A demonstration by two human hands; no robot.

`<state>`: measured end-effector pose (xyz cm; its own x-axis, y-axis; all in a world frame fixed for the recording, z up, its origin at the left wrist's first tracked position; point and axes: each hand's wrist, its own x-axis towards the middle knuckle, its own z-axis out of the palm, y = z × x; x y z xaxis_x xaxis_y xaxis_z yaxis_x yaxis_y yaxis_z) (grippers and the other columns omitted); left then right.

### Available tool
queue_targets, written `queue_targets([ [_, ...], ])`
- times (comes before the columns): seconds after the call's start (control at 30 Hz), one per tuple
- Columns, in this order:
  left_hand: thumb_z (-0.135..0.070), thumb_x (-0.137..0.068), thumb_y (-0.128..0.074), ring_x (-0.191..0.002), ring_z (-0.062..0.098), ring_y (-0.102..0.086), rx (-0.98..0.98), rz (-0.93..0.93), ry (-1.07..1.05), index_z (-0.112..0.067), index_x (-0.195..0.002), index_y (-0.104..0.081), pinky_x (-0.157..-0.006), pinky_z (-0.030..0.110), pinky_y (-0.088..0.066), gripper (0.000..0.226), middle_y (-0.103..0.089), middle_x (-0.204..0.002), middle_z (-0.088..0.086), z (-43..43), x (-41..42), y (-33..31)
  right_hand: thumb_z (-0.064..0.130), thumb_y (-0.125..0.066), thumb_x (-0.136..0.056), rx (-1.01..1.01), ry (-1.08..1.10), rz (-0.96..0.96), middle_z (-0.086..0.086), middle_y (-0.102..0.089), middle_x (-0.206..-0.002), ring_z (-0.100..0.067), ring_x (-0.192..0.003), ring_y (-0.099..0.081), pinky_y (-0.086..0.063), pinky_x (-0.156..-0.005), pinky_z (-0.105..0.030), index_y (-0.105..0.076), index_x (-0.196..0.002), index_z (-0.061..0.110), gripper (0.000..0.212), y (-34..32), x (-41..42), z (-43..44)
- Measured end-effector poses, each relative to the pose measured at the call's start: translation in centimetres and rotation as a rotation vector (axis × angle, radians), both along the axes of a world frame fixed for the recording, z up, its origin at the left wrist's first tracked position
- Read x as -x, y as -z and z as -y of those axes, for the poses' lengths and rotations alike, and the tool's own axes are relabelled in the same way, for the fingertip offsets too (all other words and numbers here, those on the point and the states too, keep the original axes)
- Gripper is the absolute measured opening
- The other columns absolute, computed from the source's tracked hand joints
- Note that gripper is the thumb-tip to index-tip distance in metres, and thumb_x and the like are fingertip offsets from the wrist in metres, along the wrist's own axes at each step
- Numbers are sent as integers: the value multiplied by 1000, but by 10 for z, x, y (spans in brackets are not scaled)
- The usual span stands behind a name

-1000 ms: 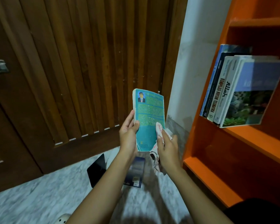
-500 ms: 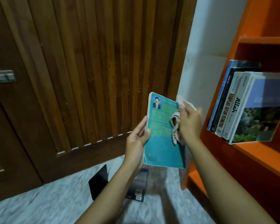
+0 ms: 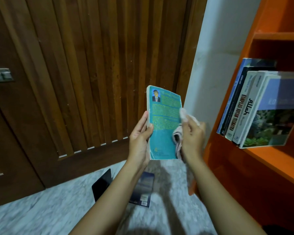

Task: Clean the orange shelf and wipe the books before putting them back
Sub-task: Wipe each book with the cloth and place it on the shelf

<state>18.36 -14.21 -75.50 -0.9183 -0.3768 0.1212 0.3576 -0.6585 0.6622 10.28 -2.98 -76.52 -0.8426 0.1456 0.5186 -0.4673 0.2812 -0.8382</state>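
Against a dark wooden door [image 3: 92, 73], a left hand [image 3: 139, 139] grips a teal book [image 3: 163, 126] upright by its left edge, thumb on the cover. The right hand [image 3: 193, 134], curled round a pale cloth [image 3: 177, 140], presses it to the book's right edge, beside the orange shelf [image 3: 278, 158] where several books [image 3: 255, 109] lean.

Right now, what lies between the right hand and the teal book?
A pale cloth, held by the right hand against the teal book, in the head view.
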Motion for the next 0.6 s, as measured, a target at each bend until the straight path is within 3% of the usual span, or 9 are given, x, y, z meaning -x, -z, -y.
queue_targets([
  [0.07,4,-93,-44,-118,29,-58,-15,9,-9,-19,-130,-51,-96,45,-48,44,-58,-132,9,-2,4,-2,31,-51,-96,-89,-156,-152,1,-45,-100,-12,-88,-55,-48,-69,-15,-64,-119,20,29,5,-25,16],
  [0.13,2,-94,-43,-118,29,-58,-29,20,-46,-19,-132,-48,-100,49,-45,44,-57,-133,9,-1,3,-4,35,-50,-95,-214,-167,-261,2,-45,-101,-10,-86,-54,-50,-66,-20,-64,-119,25,29,12,-34,16],
  [0.23,3,-94,-45,-117,26,-59,-36,21,-87,-18,-135,-46,-99,47,-46,46,-58,-133,5,7,0,-6,33,-51,-96,-88,1,-28,-3,-51,-105,0,-77,-49,-49,-78,-34,-64,-118,32,26,18,-11,-5],
  [0.3,3,-94,-46,-115,25,-60,-42,29,-98,-18,-135,-47,-97,46,-48,46,-60,-130,4,7,1,-8,29,-52,-96,-4,9,48,-4,-51,-106,-1,-80,-52,-48,-81,-31,-65,-117,29,25,23,-12,-5],
  [0.4,2,-94,-45,-114,28,-60,-77,27,-95,-21,-130,-51,-98,49,-47,43,-60,-129,8,7,6,-11,30,-52,-95,-77,-194,-193,-2,-48,-99,-8,-84,-56,-47,-72,-13,-66,-116,21,27,28,-49,20],
  [0.47,1,-94,-46,-111,28,-63,-108,32,-93,-26,-122,-55,-92,47,-52,40,-61,-128,7,10,7,-11,32,-49,-93,-228,-248,-327,-6,-49,-96,-12,-83,-55,-46,-66,-16,-66,-116,17,33,37,-60,23],
  [0.53,2,-94,-46,-111,25,-63,-125,19,-111,-26,-119,-56,-89,43,-54,39,-59,-131,6,15,5,-9,33,-48,-94,-163,-179,-242,-8,-50,-99,-16,-85,-56,-49,-67,-22,-65,-118,17,34,39,-47,16],
  [0.6,2,-95,-46,-112,22,-62,-95,22,-140,-25,-122,-55,-89,40,-53,39,-59,-131,4,16,4,-9,28,-50,-96,-7,-131,-52,-5,-48,-101,-15,-88,-57,-50,-71,-18,-64,-120,18,29,40,-36,12],
])
